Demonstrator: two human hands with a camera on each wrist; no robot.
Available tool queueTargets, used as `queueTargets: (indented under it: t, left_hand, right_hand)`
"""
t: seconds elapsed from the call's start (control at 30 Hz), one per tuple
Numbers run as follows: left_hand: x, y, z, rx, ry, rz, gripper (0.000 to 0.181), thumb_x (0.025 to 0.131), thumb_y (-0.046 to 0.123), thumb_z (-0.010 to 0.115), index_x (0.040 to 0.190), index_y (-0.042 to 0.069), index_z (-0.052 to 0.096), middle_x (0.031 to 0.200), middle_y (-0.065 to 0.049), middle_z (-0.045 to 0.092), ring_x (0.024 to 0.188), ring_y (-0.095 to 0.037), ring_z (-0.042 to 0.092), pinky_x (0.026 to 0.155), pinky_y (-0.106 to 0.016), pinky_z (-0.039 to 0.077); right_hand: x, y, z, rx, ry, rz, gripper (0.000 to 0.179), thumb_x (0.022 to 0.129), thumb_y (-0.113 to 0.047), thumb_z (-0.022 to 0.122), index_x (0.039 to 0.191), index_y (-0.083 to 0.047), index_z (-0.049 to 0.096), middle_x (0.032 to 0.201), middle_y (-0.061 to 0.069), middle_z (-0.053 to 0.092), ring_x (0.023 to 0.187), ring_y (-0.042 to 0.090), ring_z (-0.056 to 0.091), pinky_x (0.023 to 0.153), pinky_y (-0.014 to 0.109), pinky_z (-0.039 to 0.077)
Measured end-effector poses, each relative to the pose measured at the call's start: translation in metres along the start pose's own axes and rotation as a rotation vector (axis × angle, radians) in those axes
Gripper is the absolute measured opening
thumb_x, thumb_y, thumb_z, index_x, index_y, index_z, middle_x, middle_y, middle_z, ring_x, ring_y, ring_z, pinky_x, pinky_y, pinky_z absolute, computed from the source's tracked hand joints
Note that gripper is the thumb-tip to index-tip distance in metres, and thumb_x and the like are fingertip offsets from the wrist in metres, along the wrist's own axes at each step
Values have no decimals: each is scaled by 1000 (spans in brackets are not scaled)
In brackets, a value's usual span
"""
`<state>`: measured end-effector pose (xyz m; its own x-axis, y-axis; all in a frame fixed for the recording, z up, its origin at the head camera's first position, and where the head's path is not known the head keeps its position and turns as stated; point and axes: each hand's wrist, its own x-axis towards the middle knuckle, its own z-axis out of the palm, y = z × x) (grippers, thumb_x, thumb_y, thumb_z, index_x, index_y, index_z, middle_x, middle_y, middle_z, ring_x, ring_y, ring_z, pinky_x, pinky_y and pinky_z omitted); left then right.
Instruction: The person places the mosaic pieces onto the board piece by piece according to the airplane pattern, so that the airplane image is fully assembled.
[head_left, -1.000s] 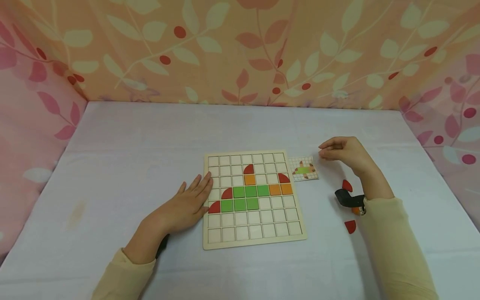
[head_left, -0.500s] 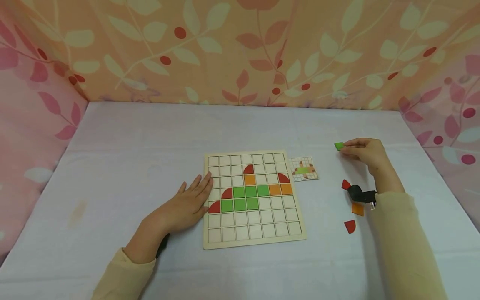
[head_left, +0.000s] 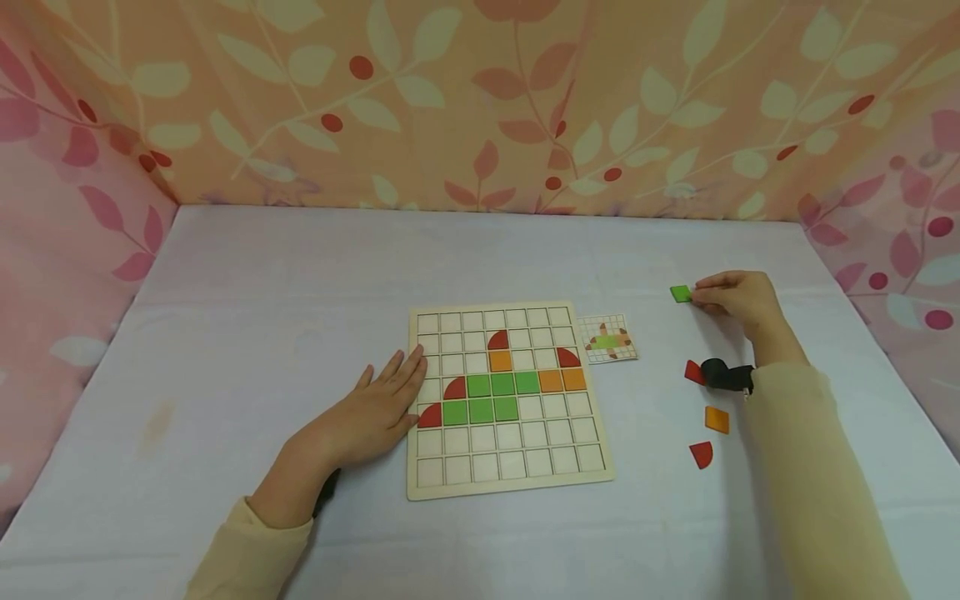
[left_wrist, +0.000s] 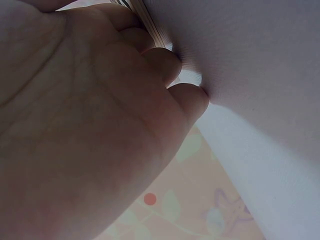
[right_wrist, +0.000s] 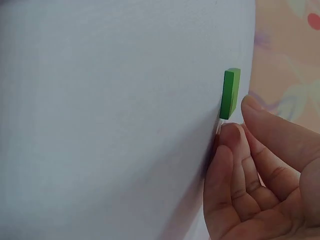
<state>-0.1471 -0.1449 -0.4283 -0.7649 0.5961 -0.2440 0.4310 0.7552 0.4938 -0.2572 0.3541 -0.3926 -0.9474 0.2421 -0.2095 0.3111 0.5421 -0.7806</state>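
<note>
A square wooden grid board lies mid-table, with green squares, orange squares and red quarter-circles in some cells. My left hand, fingers extended, rests along the board's left edge; in the left wrist view its fingers meet the edge. On the table to the right lies a single green square tile. My right hand is beside it, fingertips close to its right side. The right wrist view shows a gap between thumb and fingers, with the green tile just beyond them.
A small printed picture card sits against the board's right side. Below my right hand lie an orange tile, a red quarter-circle and another red piece, partly covered by a black wrist strap. Patterned curtains border the table.
My right hand has moved right from near the card to the green tile's right side, bringing that tile and the orange one into sight. My left hand stays on the board.
</note>
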Motion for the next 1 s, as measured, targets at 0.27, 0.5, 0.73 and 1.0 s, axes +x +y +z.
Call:
queueTargets:
  t: [0.27, 0.5, 0.73, 1.0]
  left_hand:
    - [-1, 2, -2, 2, -5, -10, 65, 98, 18, 48, 149, -2, 14, 157, -13, 1, 143, -34, 2, 110, -61, 7]
    - [0, 2, -1, 8, -5, -10, 65, 98, 19, 48, 149, -2, 13, 157, -13, 1, 143, -34, 2, 110, -61, 6]
    - [0, 0, 1, 14, -4, -14, 65, 98, 19, 48, 149, -1, 13, 158, -12, 1, 143, -33, 1, 110, -60, 6]
    - [0, 1, 1, 13, -1, -4, 65, 98, 19, 47, 149, -2, 14, 157, -13, 1, 143, -34, 2, 110, -61, 7]
  right_hand:
    - [3, -5, 8, -245, 18, 42, 55, 82, -30, 75, 121, 5, 60, 75, -15, 62, 91, 21, 49, 75, 29, 39]
    - [3, -6, 10, -263, 7, 10, 51, 82, -22, 74, 120, 9, 59, 74, -9, 60, 95, 26, 44, 74, 31, 38]
    - [4, -6, 11, -263, 1, 16, 48, 82, -19, 75, 118, 8, 58, 69, -11, 58, 83, 20, 47, 68, 25, 39]
    - [3, -7, 9, -268, -18, -15, 42, 81, -14, 76, 110, 7, 55, 71, -10, 57, 71, 8, 51, 60, 15, 44]
